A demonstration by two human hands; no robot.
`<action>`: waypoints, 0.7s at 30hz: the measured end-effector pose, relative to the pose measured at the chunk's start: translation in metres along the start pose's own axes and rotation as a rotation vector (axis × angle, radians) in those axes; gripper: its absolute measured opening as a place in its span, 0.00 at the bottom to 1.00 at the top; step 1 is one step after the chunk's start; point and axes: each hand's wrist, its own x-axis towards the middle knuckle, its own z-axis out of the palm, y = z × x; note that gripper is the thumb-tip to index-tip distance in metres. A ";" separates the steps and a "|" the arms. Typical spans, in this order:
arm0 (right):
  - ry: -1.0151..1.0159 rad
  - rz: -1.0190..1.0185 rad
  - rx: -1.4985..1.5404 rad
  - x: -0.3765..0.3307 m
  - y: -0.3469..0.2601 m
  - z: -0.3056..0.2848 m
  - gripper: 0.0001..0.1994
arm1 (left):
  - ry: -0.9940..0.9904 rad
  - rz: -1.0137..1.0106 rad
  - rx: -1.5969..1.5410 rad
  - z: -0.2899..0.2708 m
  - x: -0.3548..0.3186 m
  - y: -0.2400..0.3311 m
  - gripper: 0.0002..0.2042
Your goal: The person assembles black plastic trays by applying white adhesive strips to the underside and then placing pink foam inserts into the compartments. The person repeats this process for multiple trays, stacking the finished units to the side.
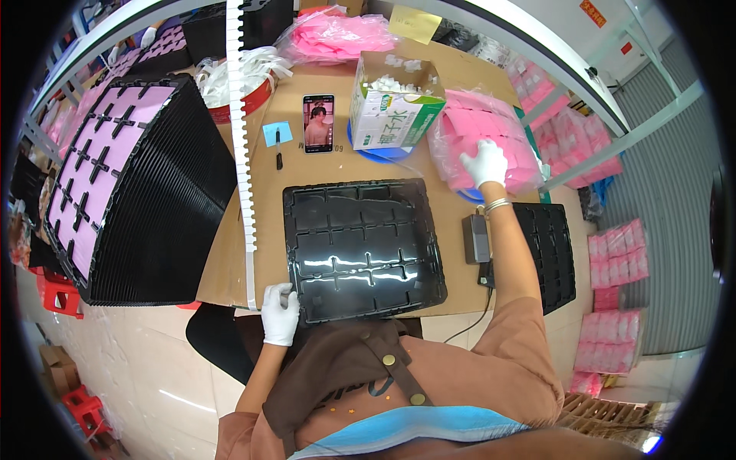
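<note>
Left hand pins the near-left corner of the black tray flat on the surface, grip closed on the rim. Further out, right hand rests open on the pink bag; I'd keep that tray steady while pulling just one piece

A glossy black moulded plastic tray with a grid of empty cross-divided pockets lies flat on the brown cardboard-covered bench, its near left corner touched by the white-gloved left hand. A clear plastic bag packed with flat pink pieces sits slumped beyond the tray's far right corner, directly under the white-gloved right hand resting on its top
</note>
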 end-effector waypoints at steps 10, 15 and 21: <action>-0.043 0.241 0.332 0.001 0.030 0.028 0.12 | 0.044 0.125 0.022 -0.005 0.025 0.036 0.07; -0.048 0.301 0.707 0.022 0.078 0.062 0.13 | -0.070 0.047 -0.125 0.008 0.037 0.048 0.07; 0.422 0.215 0.972 0.031 0.063 0.008 0.10 | -0.385 -0.283 -0.621 0.039 0.058 0.085 0.08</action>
